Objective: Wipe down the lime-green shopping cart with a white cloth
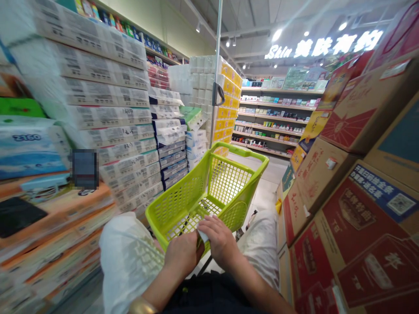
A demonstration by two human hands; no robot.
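Aisle: shop shelves (268,126), stacked toilet paper (121,113), cardboard boxes (330,174)
Cart: green plastic shopping cart (240,150), looks stiff, light
Hands: left hand (183,256) and right hand (220,240) clenched on small white packet (203,236), probably soft, light; pinch its edge

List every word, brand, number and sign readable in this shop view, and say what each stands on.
"Skin 美肤有约" on the lit store sign
"2160" on the blue-and-white pack
Print on the red cartons and the stacked white packs: too small or blurred to read
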